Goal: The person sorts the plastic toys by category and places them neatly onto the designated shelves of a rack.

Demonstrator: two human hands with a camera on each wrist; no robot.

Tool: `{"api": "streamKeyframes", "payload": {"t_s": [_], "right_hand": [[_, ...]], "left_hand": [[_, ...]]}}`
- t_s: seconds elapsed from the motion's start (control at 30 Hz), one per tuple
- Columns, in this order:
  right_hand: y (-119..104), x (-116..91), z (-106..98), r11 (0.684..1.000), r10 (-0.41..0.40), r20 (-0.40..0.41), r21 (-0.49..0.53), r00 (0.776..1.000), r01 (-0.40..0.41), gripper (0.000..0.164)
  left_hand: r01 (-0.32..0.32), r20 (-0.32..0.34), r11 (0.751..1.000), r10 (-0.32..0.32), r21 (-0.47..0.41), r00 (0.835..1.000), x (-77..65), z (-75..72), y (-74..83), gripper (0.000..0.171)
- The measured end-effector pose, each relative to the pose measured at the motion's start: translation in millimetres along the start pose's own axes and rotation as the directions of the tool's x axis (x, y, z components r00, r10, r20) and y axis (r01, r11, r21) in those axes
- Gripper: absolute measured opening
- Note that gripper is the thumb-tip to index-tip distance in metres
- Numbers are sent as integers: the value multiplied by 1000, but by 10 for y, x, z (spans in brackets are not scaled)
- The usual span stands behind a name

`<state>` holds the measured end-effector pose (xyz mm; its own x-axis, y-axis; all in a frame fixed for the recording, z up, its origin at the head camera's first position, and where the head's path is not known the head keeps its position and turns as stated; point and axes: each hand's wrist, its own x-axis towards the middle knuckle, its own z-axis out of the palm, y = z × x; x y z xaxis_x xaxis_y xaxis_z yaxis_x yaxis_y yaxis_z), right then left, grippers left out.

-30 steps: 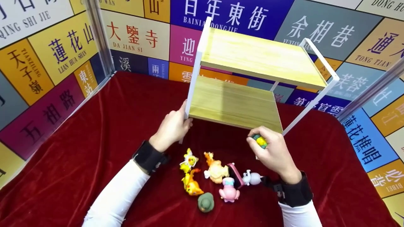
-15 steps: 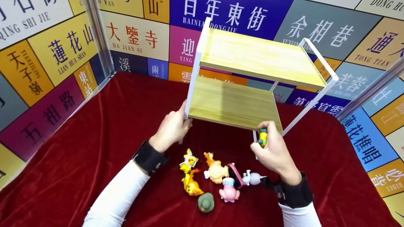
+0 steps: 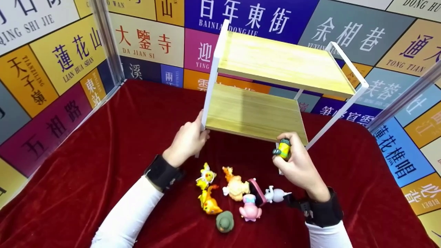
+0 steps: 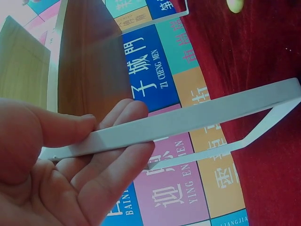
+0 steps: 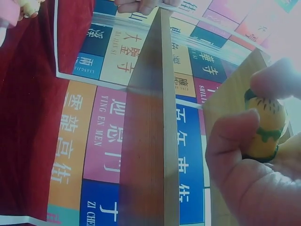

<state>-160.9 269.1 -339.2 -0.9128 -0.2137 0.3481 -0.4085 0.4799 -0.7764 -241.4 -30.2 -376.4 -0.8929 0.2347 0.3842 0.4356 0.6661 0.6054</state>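
Observation:
A two-tier shelf with wooden boards (image 3: pixel 255 112) and a white metal frame (image 3: pixel 211 88) stands on the red cloth. My left hand (image 3: pixel 186 141) grips the frame's left front leg near the lower board. In the left wrist view, the thumb lies over the white bar (image 4: pixel 188 120) and the fingers wrap beneath it. Between the thumb and fingers of my right hand (image 3: pixel 302 168) is a small yellow-and-green toy figure (image 3: pixel 284 148), just in front of the lower board's right front corner. The right wrist view shows the figure's patterned yellow body (image 5: pixel 267 115), partly covered by fingers.
Several toy figures lie on the red cloth (image 3: pixel 131 113) in front of the shelf: a green duck-like one (image 3: pixel 225 221), a pink one (image 3: pixel 250 208), a grey one (image 3: pixel 275 194), an orange-yellow one (image 3: pixel 209 201). Panels with printed characters (image 3: pixel 358 31) stand behind and beside the cloth.
The toy figure has turned in my right fingers, showing more of its yellow side. That hand has opened its grip slightly and shifted a little. The left hand and shelf hold still.

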Motion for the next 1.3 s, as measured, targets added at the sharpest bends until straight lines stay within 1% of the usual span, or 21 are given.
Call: {"api": "streamKeyframes", "payload": {"t_s": [0.17,0.23,0.3,0.4,0.47,0.57,0.63,0.67,0.77,0.87,0.97,1.03,1.13,1.27,1.3], "right_hand": [[18,24,11,999,-14,-14,48,1000,14,48],[24,38,15,999,-38,-27,30,999,38,52],[28,48,20,997,-75,-51,7,996,75,52],[29,58,23,991,-133,-99,-4,986,134,43],[24,57,24,989,-144,-146,7,979,147,33],[8,53,25,992,-105,-213,41,971,117,21],[-3,53,24,995,-69,-240,53,968,85,14],[-3,55,23,996,-58,-248,50,967,72,14],[5,63,22,998,-62,-255,-12,965,61,23],[24,69,22,991,-98,-257,-118,961,70,29],[36,70,26,979,-141,-246,-176,959,99,30],[40,71,33,975,-169,-238,-182,957,127,29],[42,71,50,973,-202,-234,-159,951,167,23],[47,70,63,980,-187,-227,-106,956,167,13],[47,68,62,983,-175,-221,-90,960,158,14]], "left_hand": [[11,6,1000,-11,1,1000,0,-2,0,67],[13,6,1000,-13,2,1000,0,-5,2,67],[14,7,1000,-14,2,1000,0,-4,2,67],[17,6,1000,-17,1,1000,-3,-4,1,67],[19,5,1000,-19,4,1000,-6,-6,4,67],[18,2,1000,-18,12,1000,-6,-8,10,67],[17,0,1000,-17,15,1000,-3,-9,14,67],[17,0,1000,-17,16,1000,-1,-9,15,67],[17,-2,1000,-17,18,1000,3,-6,15,66],[18,0,1000,-18,21,1000,10,-3,14,66],[23,9,1000,-23,20,1000,14,-1,14,67],[26,13,1000,-26,18,1000,14,0,14,67],[29,13,999,-29,15,999,11,2,15,68],[33,9,999,-33,18,999,7,7,12,68],[31,9,999,-32,18,999,5,8,12,68]]}}
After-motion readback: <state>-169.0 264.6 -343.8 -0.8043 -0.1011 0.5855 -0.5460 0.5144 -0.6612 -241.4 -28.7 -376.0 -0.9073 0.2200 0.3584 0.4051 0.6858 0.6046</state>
